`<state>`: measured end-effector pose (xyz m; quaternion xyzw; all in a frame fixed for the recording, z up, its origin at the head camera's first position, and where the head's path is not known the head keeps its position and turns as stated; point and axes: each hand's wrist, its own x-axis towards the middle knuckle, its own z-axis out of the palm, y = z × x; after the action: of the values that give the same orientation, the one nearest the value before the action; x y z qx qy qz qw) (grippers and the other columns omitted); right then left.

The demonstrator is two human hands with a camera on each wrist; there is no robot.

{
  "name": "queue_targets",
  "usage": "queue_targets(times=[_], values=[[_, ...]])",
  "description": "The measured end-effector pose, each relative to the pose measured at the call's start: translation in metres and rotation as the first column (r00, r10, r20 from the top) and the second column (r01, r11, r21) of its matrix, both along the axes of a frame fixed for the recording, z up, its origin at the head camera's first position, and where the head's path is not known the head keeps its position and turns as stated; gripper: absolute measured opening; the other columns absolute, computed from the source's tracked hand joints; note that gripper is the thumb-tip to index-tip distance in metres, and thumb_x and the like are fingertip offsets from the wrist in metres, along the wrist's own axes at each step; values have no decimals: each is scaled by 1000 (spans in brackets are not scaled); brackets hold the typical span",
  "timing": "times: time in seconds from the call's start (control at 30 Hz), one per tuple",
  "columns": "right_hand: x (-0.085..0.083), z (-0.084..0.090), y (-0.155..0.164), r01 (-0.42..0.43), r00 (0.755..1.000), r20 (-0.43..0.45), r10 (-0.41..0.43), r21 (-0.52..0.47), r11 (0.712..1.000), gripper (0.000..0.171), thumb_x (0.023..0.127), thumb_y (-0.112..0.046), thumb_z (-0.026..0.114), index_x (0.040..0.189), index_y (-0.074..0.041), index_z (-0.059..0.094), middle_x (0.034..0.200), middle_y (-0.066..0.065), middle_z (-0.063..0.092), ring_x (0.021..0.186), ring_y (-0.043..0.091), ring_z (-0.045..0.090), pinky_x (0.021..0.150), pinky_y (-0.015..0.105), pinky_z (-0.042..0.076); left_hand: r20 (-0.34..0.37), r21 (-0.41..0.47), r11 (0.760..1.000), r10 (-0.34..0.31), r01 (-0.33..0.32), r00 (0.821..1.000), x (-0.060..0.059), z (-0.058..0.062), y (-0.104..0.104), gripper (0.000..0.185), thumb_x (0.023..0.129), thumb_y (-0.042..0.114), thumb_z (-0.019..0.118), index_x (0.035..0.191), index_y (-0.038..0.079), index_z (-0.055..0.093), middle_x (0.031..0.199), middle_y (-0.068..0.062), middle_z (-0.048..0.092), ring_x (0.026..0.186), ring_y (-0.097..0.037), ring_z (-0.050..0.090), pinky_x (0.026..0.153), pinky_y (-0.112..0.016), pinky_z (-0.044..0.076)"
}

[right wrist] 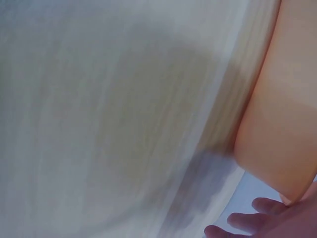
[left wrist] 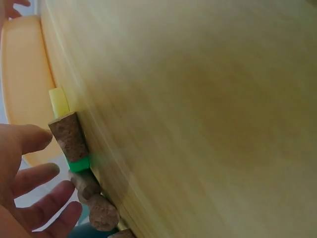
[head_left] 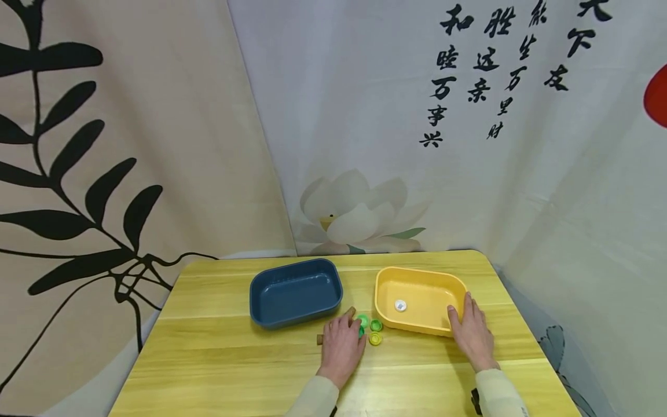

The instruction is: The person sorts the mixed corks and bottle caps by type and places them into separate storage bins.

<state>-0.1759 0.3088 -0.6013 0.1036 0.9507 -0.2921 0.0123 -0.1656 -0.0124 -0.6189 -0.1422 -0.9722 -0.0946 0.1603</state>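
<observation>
My left hand (head_left: 342, 340) lies flat on the wooden table (head_left: 219, 353), fingers relaxed, over a small cluster of corks and bottle caps. A green cap (head_left: 376, 325) and a yellow-green cap (head_left: 375, 339) sit just right of its fingers. One cork (head_left: 320, 340) pokes out at its left. In the left wrist view the spread fingers (left wrist: 34, 173) hover beside a cork (left wrist: 69, 136), a green cap (left wrist: 79, 165) and a yellow cap (left wrist: 59, 100). My right hand (head_left: 471, 331) rests with straight fingers against the near right corner of the yellow tray (head_left: 385, 289), which holds a white cap (head_left: 400, 305).
An empty dark blue tray (head_left: 260, 289) stands left of the yellow one, behind my left hand. Printed fabric hangs close behind the table and along its right side. The right wrist view is blurred, showing the yellow tray's wall (right wrist: 277, 124) and my fingertips (right wrist: 247, 223).
</observation>
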Motion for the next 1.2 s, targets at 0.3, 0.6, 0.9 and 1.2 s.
queue_targets(times=[0.3, 0.6, 0.9, 1.2], values=[[1, -1, -1, -13, 1000, 7, 13, -12, 1000, 84, 109, -57, 24, 164, -1, -9, 166, 35, 6, 149, 59, 11, 111, 77, 22, -45, -28, 1000, 10, -12, 999, -3, -5, 2, 34, 83, 43, 86, 101, 15, 80, 133, -9, 66, 109, -30, 62, 95, -52, 49], [2, 0, -1, -15, 1000, -15, 15, -6, 1000, 85, 109, -57, 26, 164, -1, -7, 166, 34, 8, 149, 57, 14, 109, 77, 26, 15, -60, 998, 36, -35, 999, -8, 3, 5, 37, 78, 44, 89, 94, 12, 80, 131, -7, 69, 101, -29, 65, 93, -51, 50], [3, 0, 0, -29, 1000, -7, 29, -15, 999, 86, 109, -58, 25, 164, -2, -9, 166, 35, 7, 149, 57, 12, 109, 78, 25, 58, -81, 996, 40, -36, 997, -12, 8, 6, 32, 76, 34, 89, 97, 11, 80, 129, -6, 71, 100, -29, 67, 92, -51, 49], [3, -3, 2, -38, 999, -27, 37, -15, 999, 86, 109, -58, 25, 164, 0, -8, 166, 35, 8, 150, 55, 13, 109, 76, 27, 8, 43, 999, 5, -5, 1000, -1, 3, -2, 39, 80, 40, 88, 106, 14, 76, 135, -7, 66, 112, -30, 64, 106, -62, 43]])
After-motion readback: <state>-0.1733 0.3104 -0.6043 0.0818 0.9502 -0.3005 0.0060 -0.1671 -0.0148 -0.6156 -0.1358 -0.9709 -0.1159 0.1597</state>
